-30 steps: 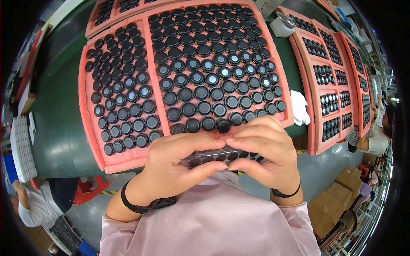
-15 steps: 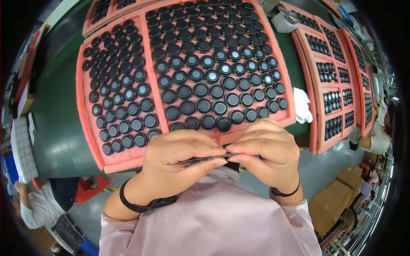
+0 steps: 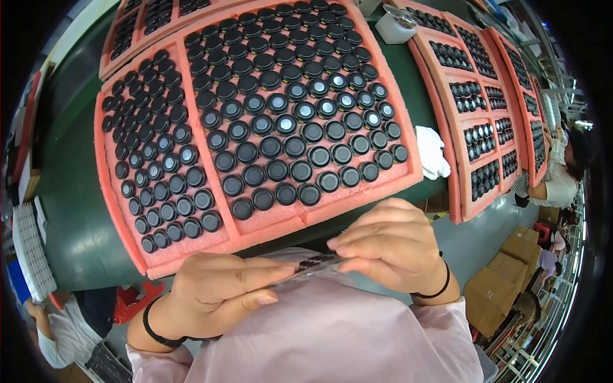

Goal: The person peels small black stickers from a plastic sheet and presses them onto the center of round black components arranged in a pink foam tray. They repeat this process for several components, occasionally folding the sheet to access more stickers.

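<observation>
Drawn wider apart since the earlier head view, with dark-spotted sheet (image 3: 311, 263) between left grip (image 3: 214, 290) and right grip (image 3: 393, 247). Clamped on it at right; at left, cannot tell whether pinching. Beyond, can see black round parts (image 3: 309, 194) in pink foam tray (image 3: 304, 220) on counter (image 3: 70, 191).

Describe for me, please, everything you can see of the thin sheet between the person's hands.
The thin sheet is seen almost edge-on, so its full face and outline are hidden. It looks like glossy, partly clear plastic, with dark patches in it. It slants, its left end lower in the picture. The right hand pinches its right end; the left hand has fingers at the other, though its thumb's contact is unclear. It is in front of the pink shirt.
</observation>
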Demonstrator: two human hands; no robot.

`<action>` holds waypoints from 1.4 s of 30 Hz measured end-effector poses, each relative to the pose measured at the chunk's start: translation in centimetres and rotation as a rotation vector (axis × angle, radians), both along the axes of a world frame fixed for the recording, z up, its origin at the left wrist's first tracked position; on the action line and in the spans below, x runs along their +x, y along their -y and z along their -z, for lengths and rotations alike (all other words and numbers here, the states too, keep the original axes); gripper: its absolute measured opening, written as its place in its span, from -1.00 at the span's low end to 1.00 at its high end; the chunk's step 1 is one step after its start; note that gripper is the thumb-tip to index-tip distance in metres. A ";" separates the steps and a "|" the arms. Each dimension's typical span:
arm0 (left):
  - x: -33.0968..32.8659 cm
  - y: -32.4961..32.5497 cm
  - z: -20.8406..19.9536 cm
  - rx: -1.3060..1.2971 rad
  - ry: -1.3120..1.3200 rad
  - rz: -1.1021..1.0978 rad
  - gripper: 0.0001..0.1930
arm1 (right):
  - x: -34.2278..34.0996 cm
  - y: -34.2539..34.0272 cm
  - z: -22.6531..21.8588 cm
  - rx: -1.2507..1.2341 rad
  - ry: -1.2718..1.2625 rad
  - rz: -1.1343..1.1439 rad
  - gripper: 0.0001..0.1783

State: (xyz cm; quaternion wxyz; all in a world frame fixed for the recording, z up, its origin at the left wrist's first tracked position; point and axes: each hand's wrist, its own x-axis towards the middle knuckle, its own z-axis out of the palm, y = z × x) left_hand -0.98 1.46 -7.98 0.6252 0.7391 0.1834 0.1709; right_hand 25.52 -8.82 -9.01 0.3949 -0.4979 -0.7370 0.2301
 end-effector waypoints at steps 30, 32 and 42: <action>5.8 0.9 4.2 -0.111 -0.123 -0.157 -0.66 | 0.5 -1.1 -1.7 -0.029 0.090 0.209 -0.69; 6.1 1.2 4.5 -0.002 -0.029 -0.175 -0.66 | -0.6 -1.8 -1.4 -0.013 0.075 0.195 -0.69; 6.3 1.0 3.8 0.385 0.011 -0.195 -0.69 | -1.6 -2.3 -1.2 0.044 0.072 0.170 -0.70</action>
